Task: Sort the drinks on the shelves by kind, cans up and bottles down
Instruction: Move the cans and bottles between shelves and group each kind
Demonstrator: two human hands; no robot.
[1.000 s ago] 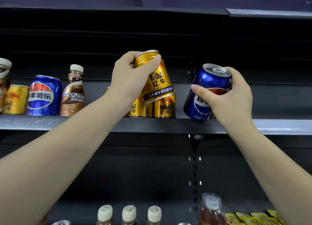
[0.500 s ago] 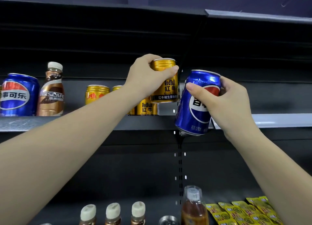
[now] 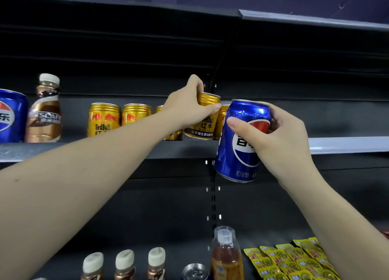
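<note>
The blue can (image 3: 242,141) in my right hand (image 3: 282,138) is glossy metal with sharp highlights. The gold can (image 3: 205,119) under my left hand (image 3: 185,109) is ribbed, shiny metal. The coffee bottle (image 3: 45,111) is glossy plastic. The shelf (image 3: 347,145) has a matt grey edge. The yellow packets (image 3: 294,260) look like glossy foil.

Two bare forearms reach into view from the bottom corners, with no sleeve, watch, bracelet or ring showing on either. The left forearm is long and smooth, with one small dark mole on its upper surface near the lower left edge. The left hand (image 3: 187,106) shows its back and knuckles, with a short, unpainted thumbnail. The right hand (image 3: 282,136) shows a broad thumb with a short, plain, trimmed nail. The right forearm is smooth and unmarked as far as the frame edge.
</note>
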